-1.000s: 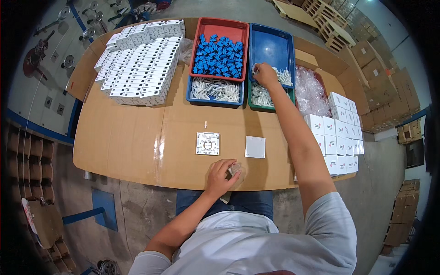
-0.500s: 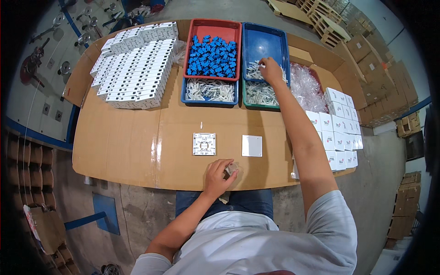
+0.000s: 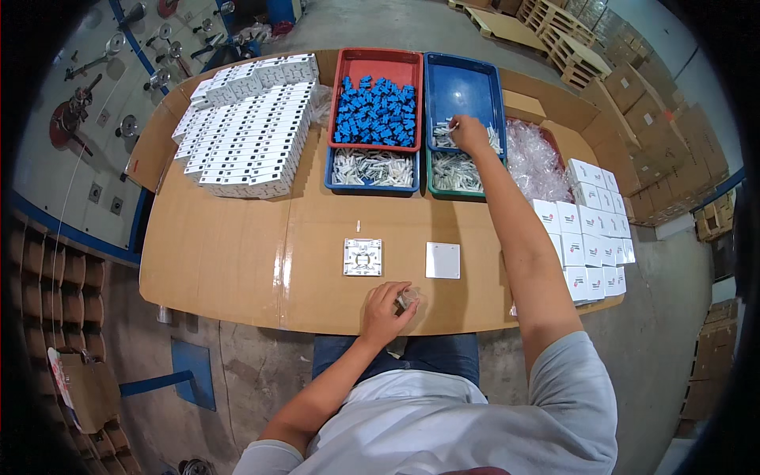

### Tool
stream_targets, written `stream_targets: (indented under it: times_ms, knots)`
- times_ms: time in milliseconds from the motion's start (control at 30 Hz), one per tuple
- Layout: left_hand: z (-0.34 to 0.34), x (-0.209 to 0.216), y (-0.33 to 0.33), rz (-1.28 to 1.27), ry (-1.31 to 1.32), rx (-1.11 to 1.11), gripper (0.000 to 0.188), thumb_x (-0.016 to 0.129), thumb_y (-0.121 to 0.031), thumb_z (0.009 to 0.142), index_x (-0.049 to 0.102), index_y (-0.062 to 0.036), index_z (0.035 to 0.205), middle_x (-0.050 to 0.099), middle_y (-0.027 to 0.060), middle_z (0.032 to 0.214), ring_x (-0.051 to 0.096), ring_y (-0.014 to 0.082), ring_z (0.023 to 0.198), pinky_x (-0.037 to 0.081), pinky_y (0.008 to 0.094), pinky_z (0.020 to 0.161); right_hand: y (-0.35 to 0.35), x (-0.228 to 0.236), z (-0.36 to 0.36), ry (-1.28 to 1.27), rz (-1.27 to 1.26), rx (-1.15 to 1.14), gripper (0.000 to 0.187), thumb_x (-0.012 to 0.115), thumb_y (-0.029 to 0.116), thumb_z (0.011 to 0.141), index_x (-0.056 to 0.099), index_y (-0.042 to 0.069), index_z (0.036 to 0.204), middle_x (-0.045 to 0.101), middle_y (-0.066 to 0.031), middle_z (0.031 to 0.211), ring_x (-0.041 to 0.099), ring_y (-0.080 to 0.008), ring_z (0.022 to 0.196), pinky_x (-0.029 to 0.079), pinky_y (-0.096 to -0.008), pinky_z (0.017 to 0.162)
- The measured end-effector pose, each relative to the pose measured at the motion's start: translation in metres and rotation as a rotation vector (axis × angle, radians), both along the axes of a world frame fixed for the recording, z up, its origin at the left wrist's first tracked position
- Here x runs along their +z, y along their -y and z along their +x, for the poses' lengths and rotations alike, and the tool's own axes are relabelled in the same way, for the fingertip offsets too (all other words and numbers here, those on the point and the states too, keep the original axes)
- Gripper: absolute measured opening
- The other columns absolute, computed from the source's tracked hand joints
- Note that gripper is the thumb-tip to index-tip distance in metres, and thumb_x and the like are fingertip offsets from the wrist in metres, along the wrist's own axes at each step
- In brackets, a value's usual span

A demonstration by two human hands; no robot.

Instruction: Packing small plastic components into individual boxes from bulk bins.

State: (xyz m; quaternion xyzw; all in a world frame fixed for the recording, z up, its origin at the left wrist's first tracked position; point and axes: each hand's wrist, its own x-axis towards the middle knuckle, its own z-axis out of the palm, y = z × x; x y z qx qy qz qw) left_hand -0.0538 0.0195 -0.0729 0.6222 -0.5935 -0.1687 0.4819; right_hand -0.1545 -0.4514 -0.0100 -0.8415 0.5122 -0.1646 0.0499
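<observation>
Near the table's front edge, my left hand [image 3: 385, 313] is closed around a small clear plastic bag [image 3: 408, 298]. My right hand [image 3: 470, 134] reaches far out over the upper blue tray [image 3: 463, 83], its fingers pinched at the small white pieces [image 3: 443, 136] lying in the tray's near end. What those fingertips hold is too small to make out. In front of me a square white frame-like plate [image 3: 362, 257] with a round centre lies flat. Right of it rests a plain white square cover [image 3: 442, 260]. A tiny white piece [image 3: 359, 226] lies just beyond the frame.
A red tray [image 3: 340, 95] of blue parts stands over a blue tray [image 3: 372, 189] of white pieces. Beside them is a green tray [image 3: 459, 195]. White boxes are stacked at left [image 3: 253, 134] and right [image 3: 590, 233]. Clear plastic bags [image 3: 534, 162] fill a container near my right forearm.
The whole view has shifted slightly, so the table appears lower and further right. My right hand stays at the upper blue tray; my left still holds the plastic bag.
</observation>
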Motion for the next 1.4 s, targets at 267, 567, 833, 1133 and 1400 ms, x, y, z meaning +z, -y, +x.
stream_targets:
  times_ms: [267,567,833,1133,1400]
  knots:
    - [-0.001,0.003,-0.002,-0.027,0.019,0.009,0.039,0.082,-0.021,0.083,0.069,-0.0059,0.117,0.070,0.0101,0.110,0.066,0.0298,0.101,0.049,0.0410,0.089,-0.008,0.026,-0.026,0.851,0.424,-0.001,0.021,0.076,0.018,0.093,0.076,0.004,0.108,0.079,-0.0031,0.099,0.070,-0.0119,0.085,0.054,-0.0287,0.073]
    - [-0.001,-0.020,-0.005,-0.062,-0.065,0.025,0.039,0.081,-0.019,0.083,0.068,-0.0040,0.118,0.069,0.0119,0.110,0.066,0.0305,0.103,0.051,0.0409,0.091,-0.138,0.067,-0.036,1.262,0.825,0.149,0.023,0.070,0.009,0.099,0.068,-0.003,0.118,0.075,-0.0136,0.110,0.068,-0.0137,0.088,0.056,-0.0263,0.078]
    - [0.003,-0.016,0.003,-0.098,-0.109,0.027,0.038,0.080,-0.013,0.085,0.068,-0.0024,0.120,0.068,0.0132,0.112,0.067,0.0303,0.104,0.053,0.0388,0.091,-0.330,0.004,-0.052,0.917,0.768,0.161,0.021,0.075,0.008,0.094,0.069,-0.002,0.111,0.070,-0.0052,0.094,0.067,-0.0108,0.081,0.054,-0.0235,0.069]
    - [0.002,-0.014,-0.009,-0.098,-0.192,0.010,0.039,0.079,-0.012,0.083,0.068,-0.0049,0.120,0.067,0.0123,0.115,0.065,0.0330,0.107,0.052,0.0407,0.092,-0.392,-0.020,-0.040,0.608,0.513,0.229,0.013,0.075,0.010,0.091,0.075,0.000,0.100,0.069,-0.0074,0.088,0.063,-0.0149,0.073,0.050,-0.0291,0.065]
    - [0.002,-0.013,-0.008,-0.108,-0.203,0.011,0.039,0.080,-0.011,0.082,0.068,-0.0039,0.119,0.067,0.0128,0.115,0.065,0.0340,0.107,0.052,0.0407,0.091,-0.394,-0.007,-0.035,0.448,0.465,0.266,0.020,0.067,0.015,0.098,0.076,-0.002,0.102,0.067,-0.0137,0.112,0.065,-0.0260,0.091,0.052,-0.0344,0.078]
